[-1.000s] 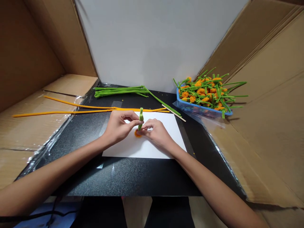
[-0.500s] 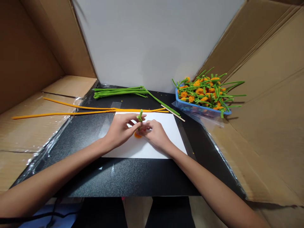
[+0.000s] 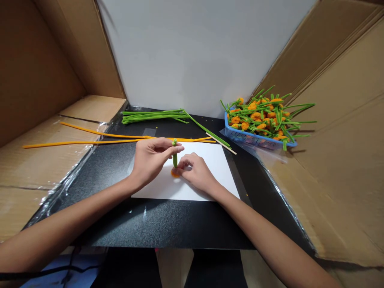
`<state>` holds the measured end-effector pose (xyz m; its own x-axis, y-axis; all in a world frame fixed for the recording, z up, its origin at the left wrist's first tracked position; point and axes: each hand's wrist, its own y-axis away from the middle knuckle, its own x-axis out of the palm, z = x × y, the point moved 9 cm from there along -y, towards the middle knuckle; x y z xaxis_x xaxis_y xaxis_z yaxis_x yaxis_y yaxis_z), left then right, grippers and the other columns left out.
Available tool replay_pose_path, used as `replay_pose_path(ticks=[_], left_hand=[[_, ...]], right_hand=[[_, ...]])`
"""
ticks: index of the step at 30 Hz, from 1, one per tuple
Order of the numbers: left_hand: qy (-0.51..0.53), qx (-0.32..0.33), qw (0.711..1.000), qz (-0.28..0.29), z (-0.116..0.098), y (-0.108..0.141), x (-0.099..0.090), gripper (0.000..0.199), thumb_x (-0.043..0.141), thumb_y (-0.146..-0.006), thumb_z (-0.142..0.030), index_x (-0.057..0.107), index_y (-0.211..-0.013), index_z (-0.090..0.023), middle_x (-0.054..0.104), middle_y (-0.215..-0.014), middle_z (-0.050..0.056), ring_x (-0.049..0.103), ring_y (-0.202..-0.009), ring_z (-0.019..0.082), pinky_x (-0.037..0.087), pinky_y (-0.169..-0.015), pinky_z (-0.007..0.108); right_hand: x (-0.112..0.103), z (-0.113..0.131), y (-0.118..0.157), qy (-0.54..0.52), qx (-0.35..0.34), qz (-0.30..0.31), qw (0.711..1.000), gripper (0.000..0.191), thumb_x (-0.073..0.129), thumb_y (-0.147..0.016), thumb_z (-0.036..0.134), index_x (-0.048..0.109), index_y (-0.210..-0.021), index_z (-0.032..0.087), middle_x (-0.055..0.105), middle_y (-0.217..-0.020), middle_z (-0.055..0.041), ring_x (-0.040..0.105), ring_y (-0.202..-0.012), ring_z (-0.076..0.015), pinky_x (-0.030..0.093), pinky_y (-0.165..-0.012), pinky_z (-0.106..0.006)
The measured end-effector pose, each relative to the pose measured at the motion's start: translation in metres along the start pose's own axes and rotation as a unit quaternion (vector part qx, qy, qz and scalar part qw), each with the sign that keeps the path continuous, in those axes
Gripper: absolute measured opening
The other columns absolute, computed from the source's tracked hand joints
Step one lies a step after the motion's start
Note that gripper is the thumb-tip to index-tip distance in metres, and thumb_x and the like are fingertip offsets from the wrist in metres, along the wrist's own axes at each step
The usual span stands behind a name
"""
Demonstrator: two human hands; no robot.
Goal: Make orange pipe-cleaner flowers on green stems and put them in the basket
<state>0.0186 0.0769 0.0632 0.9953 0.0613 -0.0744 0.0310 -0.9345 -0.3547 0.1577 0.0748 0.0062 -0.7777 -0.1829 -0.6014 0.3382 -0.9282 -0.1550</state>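
Observation:
Between my hands, over a white sheet (image 3: 192, 191), stands a pipe-cleaner flower with a green stem (image 3: 175, 160) and a round orange head (image 3: 174, 173) at its lower end. My left hand (image 3: 153, 158) pinches the upper part of the stem between thumb and fingers. Closed on the flower's low end, where green meets orange, is my right hand (image 3: 196, 171). Its fingertips partly cover the orange head.
Green pipe cleaners (image 3: 153, 117) lie at the back of the black table (image 3: 135, 224). Two long orange pipe cleaners (image 3: 81, 142) stretch leftward, and a thin wooden stick (image 3: 222, 144) lies right. A blue basket (image 3: 255, 138) holds many orange-and-green flowers. Cardboard walls (image 3: 339, 160) flank the table.
My left hand has shifted slightly left and up along the stem. The stem now shows upright between my hands, and my right fingers have moved down to the orange head.

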Motion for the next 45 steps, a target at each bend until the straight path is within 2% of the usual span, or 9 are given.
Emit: replay_pose_path(ticks=[9, 21, 25, 29, 33, 35, 39, 42, 45], left_hand=[[0.01, -0.018, 0.999, -0.029, 0.0, -0.004, -0.008, 0.021, 0.089, -0.064, -0.033, 0.074, -0.064, -0.018, 0.072, -0.065, 0.001, 0.059, -0.054, 0.011, 0.046, -0.049, 0.023], [-0.03, 0.04, 0.998, -0.043, -0.005, -0.001, -0.011, 0.032, 0.086, -0.069, -0.045, 0.07, -0.067, -0.017, 0.07, -0.064, 0.0, 0.059, -0.053, 0.011, 0.049, -0.049, 0.024], [-0.019, 0.059, 0.997, 0.046, -0.009, -0.002, 0.002, 0.027, 0.083, -0.074, -0.038, 0.075, -0.09, -0.018, 0.075, -0.08, 0.003, 0.069, -0.072, 0.016, 0.057, -0.068, 0.027], [-0.02, 0.053, 0.981, 0.184, 0.004, -0.007, 0.021, 0.055, 0.083, -0.075, -0.031, 0.066, -0.126, -0.021, 0.074, -0.107, 0.008, 0.07, -0.098, 0.02, 0.057, -0.082, 0.029], [-0.029, 0.021, 0.941, 0.337, 0.033, -0.006, 0.039, 0.041, 0.076, -0.081, -0.032, 0.071, -0.12, -0.022, 0.071, -0.116, 0.01, 0.068, -0.092, 0.019, 0.057, -0.076, 0.028], [-0.035, 0.022, 0.933, 0.359, 0.04, -0.007, 0.041, 0.031, 0.073, -0.083, -0.034, 0.075, -0.112, -0.022, 0.072, -0.111, 0.009, 0.066, -0.086, 0.017, 0.055, -0.07, 0.026], [-0.046, 0.048, 0.943, 0.325, 0.037, -0.008, 0.038, 0.022, 0.072, -0.084, -0.039, 0.077, -0.097, -0.021, 0.071, -0.099, 0.007, 0.062, -0.083, 0.016, 0.047, -0.06, 0.021], [-0.049, 0.059, 0.964, 0.253, 0.033, -0.012, 0.03, 0.023, 0.077, -0.079, -0.042, 0.075, -0.079, -0.019, 0.068, -0.088, 0.006, 0.06, -0.076, 0.015, 0.044, -0.054, 0.02], [-0.033, 0.024, 0.98, 0.193, 0.038, -0.016, 0.023, 0.031, 0.082, -0.071, -0.045, 0.07, -0.068, -0.017, 0.065, -0.072, 0.003, 0.057, -0.064, 0.013, 0.044, -0.052, 0.021]], right_hand=[[0.006, 0.002, 0.002, -0.016, 0.0, 0.032, 0.999, 0.01, 0.076, -0.081, 0.02, 0.071, -0.072, 0.02, 0.07, -0.078, -0.0016, 0.054, -0.088, -0.0203, 0.04, -0.079, -0.034], [0.004, 0.004, 0.003, -0.018, -0.024, 0.017, 0.999, 0.007, 0.075, -0.082, 0.018, 0.072, -0.076, 0.021, 0.068, -0.078, -0.002, 0.056, -0.086, -0.0199, 0.042, -0.077, -0.033], [0.002, 0.002, 0.0, -0.071, -0.031, 0.027, 0.997, 0.003, 0.072, -0.084, 0.019, 0.075, -0.083, 0.02, 0.07, -0.089, -0.0038, 0.059, -0.091, -0.0199, 0.044, -0.078, -0.032], [-0.007, -0.003, -0.004, -0.128, -0.03, 0.025, 0.991, 0.014, 0.067, -0.089, 0.029, 0.077, -0.084, 0.02, 0.068, -0.092, -0.0049, 0.06, -0.088, -0.0184, 0.045, -0.079, -0.032], [-0.012, -0.005, -0.007, -0.196, -0.027, 0.04, 0.979, 0.026, 0.066, -0.091, 0.045, 0.078, -0.089, 0.021, 0.067, -0.102, -0.0074, 0.061, -0.098, -0.0212, 0.047, -0.088, -0.036], [-0.012, -0.005, -0.008, -0.211, -0.025, 0.056, 0.976, 0.03, 0.064, -0.091, 0.049, 0.079, -0.091, 0.023, 0.067, -0.105, -0.0078, 0.061, -0.102, -0.0223, 0.047, -0.094, -0.038], [-0.012, -0.002, -0.008, -0.199, -0.038, 0.072, 0.977, 0.027, 0.064, -0.091, 0.045, 0.078, -0.089, 0.022, 0.067, -0.1, -0.007, 0.062, -0.097, -0.0207, 0.048, -0.089, -0.036], [-0.019, -0.005, -0.008, -0.165, -0.028, 0.034, 0.985, 0.018, 0.069, -0.087, 0.035, 0.075, -0.096, 0.02, 0.069, -0.101, -0.0064, 0.063, -0.095, -0.0198, 0.049, -0.081, -0.033], [-0.025, -0.005, -0.007, -0.116, -0.028, -0.014, 0.993, 0.02, 0.075, -0.08, 0.029, 0.072, -0.099, 0.02, 0.071, -0.103, -0.0054, 0.064, -0.095, -0.0191, 0.048, -0.075, -0.029]])
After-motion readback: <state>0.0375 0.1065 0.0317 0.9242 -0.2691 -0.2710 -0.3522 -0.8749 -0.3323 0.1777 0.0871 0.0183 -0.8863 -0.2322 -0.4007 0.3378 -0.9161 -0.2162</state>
